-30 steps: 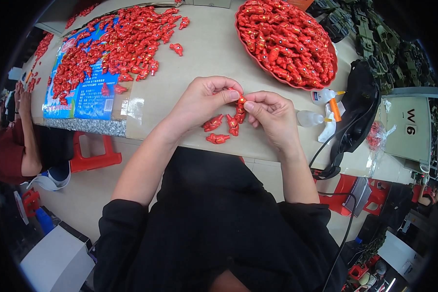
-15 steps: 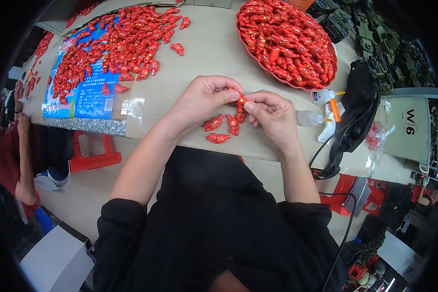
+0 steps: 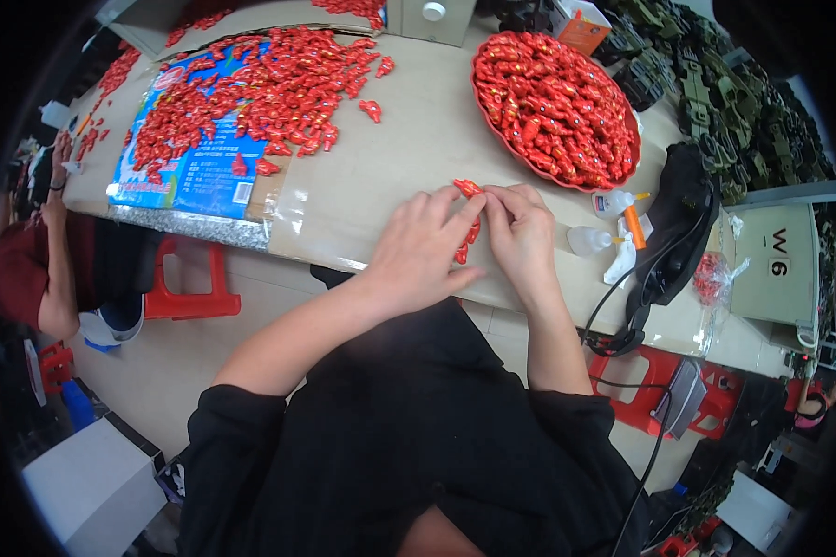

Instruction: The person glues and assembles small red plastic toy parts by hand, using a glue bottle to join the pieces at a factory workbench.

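Note:
My right hand is pinched, thumb against forefinger, at the end of a small glossy red figure with gold marks. My left hand lies palm down just beside it, fingers stretched and thumb apart, its forefinger tip close to the right fingertips. More red figures show on the table between the two hands, partly covered by the left one. Whether the left fingers touch any of these pieces is hidden.
Many red figures lie heaped on a blue printed sheet at the left. A red scalloped basin full of them stands at the far right. Glue bottles, a black strapped case and a cable sit right. A co-worker is at the left.
The left hand has let go of its pinch and spread over the loose figures near the table edge. The right hand keeps its pinch. The view has shifted slightly.

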